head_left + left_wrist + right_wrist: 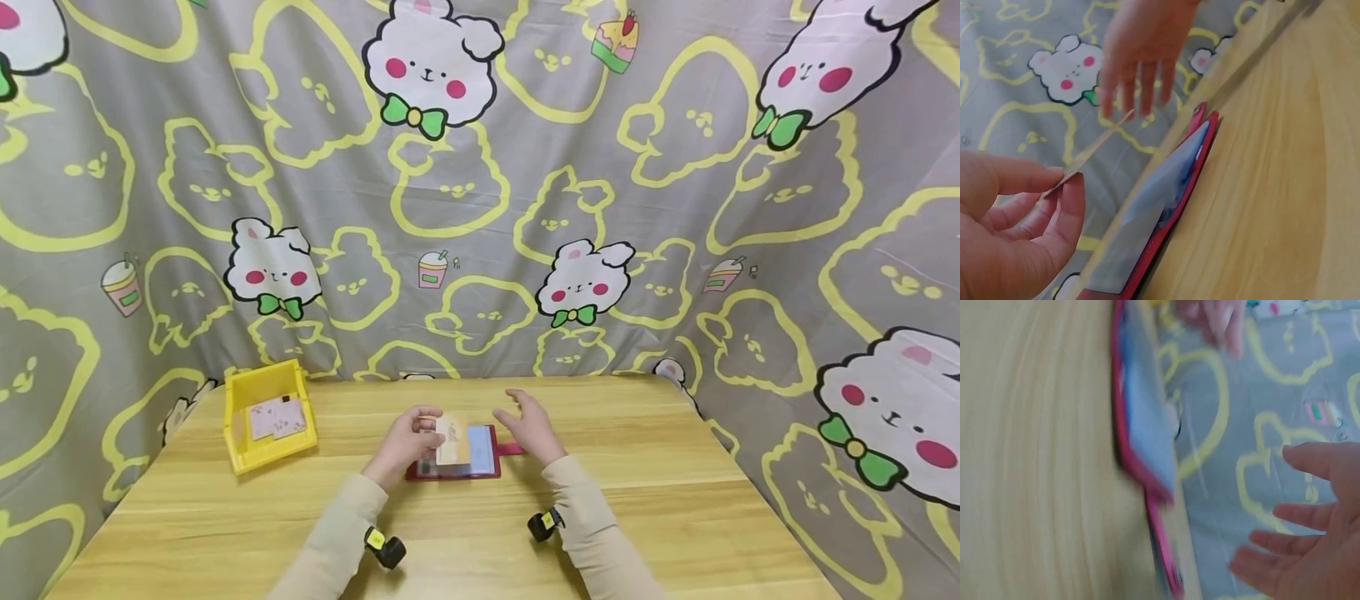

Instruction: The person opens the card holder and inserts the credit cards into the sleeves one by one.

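Left hand (408, 442) pinches card (455, 442) between thumb and fingers, above red wallet (482, 452) it partly hides; right hand (534, 428) loosely spread, released. Card print illegible.

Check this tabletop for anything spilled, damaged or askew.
Nothing looks spilled or damaged. The only slightly untidy spot is the yellow bin, where the pale printed pieces look unevenly laid. The red-edged holder has its strap jutting out, which seems ordinary with the left hand holding a card above it.
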A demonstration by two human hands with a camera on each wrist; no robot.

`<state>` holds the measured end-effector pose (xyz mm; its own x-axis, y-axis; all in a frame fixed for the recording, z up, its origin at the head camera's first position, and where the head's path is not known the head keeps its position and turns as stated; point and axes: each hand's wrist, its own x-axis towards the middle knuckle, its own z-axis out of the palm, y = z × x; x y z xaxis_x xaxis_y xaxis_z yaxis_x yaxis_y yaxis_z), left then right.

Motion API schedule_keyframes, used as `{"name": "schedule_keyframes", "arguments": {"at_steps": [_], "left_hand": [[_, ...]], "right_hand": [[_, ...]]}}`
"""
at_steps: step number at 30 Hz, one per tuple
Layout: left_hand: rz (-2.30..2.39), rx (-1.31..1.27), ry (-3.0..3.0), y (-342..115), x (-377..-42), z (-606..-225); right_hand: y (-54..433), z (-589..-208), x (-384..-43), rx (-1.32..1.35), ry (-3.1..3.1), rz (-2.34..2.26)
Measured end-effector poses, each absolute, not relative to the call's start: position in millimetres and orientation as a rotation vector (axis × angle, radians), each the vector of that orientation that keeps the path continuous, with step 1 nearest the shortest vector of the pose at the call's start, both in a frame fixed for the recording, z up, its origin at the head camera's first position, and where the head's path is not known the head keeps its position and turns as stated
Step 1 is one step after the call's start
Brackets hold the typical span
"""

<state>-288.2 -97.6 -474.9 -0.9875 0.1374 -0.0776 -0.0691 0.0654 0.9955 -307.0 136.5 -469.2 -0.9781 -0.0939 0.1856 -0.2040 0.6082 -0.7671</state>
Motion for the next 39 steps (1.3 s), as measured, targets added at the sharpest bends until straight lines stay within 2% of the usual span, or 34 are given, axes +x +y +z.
{"name": "schedule_keyframes", "arguments": {"at_steps": [9, 20, 26, 33, 39], "left_hand": [[2.051, 0.087, 2.170, -94, -284, -477], [2.059, 0.107, 2.164, -94, -284, -474], [2.004, 0.269, 2.382, -108, -287, -456], [1.611, 0.320, 2.881, -138, -291, -447], [0.939, 0.428, 3.114, -154, -292, -458]], "right_hand": [[107, -468, -295, 0.273, -2.546, 2.047], [104, -471, -294, 0.455, -2.494, 2.123], [108, -470, -297, 0.433, -2.423, 2.153], [114, -474, -301, 0.351, -2.436, 2.117], [115, -480, -302, 0.304, -2.444, 2.109]]}}
